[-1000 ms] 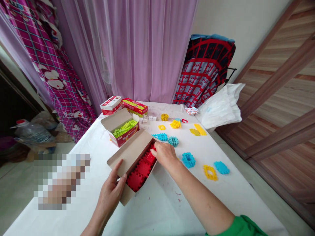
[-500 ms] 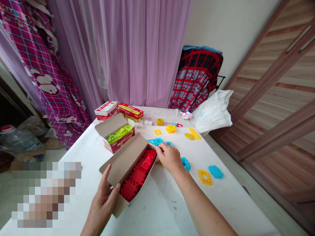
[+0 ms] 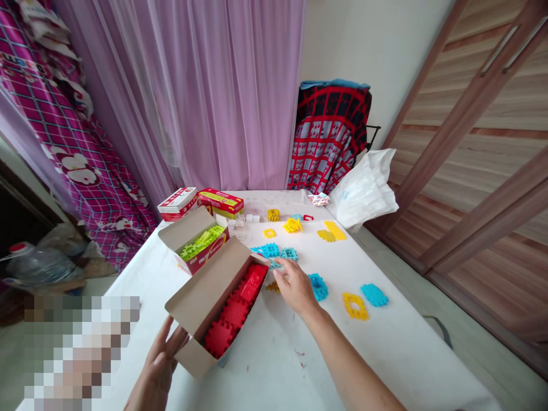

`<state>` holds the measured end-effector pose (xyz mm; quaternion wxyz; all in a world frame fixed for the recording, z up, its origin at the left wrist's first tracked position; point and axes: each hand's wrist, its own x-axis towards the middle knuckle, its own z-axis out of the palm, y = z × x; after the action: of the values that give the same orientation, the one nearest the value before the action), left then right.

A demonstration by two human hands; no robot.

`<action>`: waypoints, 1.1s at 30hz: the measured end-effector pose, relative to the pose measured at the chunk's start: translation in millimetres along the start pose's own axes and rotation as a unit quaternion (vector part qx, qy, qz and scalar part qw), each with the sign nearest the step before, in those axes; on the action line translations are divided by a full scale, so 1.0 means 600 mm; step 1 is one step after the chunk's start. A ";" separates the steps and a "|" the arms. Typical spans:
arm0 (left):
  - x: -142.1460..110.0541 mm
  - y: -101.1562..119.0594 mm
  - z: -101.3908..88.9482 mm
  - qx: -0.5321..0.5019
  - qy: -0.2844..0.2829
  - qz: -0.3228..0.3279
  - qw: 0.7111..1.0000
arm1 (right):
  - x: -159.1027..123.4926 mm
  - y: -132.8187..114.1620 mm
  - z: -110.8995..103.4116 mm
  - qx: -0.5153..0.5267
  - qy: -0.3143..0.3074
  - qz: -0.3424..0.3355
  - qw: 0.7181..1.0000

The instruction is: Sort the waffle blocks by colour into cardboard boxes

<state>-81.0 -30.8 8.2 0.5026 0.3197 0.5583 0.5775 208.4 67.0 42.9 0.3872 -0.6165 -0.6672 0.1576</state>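
While the right hand sits at the far end of the opened carton, its thumb and index finger are a little apart, with no piece seen between them; the other fingers are loosely bent. Contact with the small end flap cannot be told. Left hand is at the near left side of the carton: thumb and fingers spread, some fingers passing behind the raised lid. Cannot tell whether they grip the cardboard.

Carton position: near part of the white-covered table, set slantwise from near left to far right, lid up on its left side. Contents: red notched pieces along its length, with a red block bearing a round mark on top toward the far end.

Just beyond, to the left, an open box holds light green pieces. Farther left: a white-and-red box beside a red-and-yellow box.

Nearest the right hand, a yellow piece is partly hidden by it. A blue hollow piece lies to its right, then a yellow frame and a flat blue piece. Far right: a white bag at the table edge.
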 end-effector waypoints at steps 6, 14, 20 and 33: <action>-0.039 -0.008 0.003 0.060 0.005 0.010 0.998 | 0.078 -0.018 0.004 0.058 -0.106 0.028 0.992; -0.047 0.025 0.037 0.068 0.028 -0.010 0.997 | 0.119 -0.014 0.026 0.053 -0.232 0.008 0.971; -0.037 0.027 0.044 0.044 0.002 -0.029 0.999 | 0.119 -0.013 0.022 0.011 -0.187 0.002 0.982; -0.047 0.035 0.066 0.037 0.002 -0.013 0.999 | 0.088 -0.121 0.008 -0.223 -0.387 -0.361 0.819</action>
<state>-40.6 -41.7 40.7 0.4965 0.3296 0.5843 0.5508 157.3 104.0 107.0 -0.0216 -0.2893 -0.9537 0.0789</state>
